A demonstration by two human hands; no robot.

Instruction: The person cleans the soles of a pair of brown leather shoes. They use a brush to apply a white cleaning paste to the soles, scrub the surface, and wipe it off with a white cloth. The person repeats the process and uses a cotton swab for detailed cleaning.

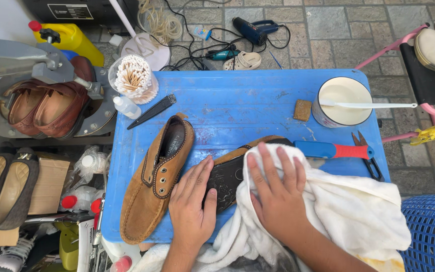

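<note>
On a blue plastic table (237, 100) lie two tan suede shoes. One shoe (157, 176) rests upright at the left. The other shoe (227, 176) lies sole up, its dark sole showing. My left hand (192, 206) presses flat on that sole's heel end. My right hand (278, 191) lies spread on a white cloth (348, 211) draped over the same shoe's front part, which is hidden beneath.
A white bowl (328, 118) of white liquid with a stick, a small sponge (302, 110), a blue-and-red handled tool (333, 149), pliers (368, 156), a black blade (152, 112), a cup of cotton swabs (134, 78). Brown shoes (51, 108) sit on a machine at the left.
</note>
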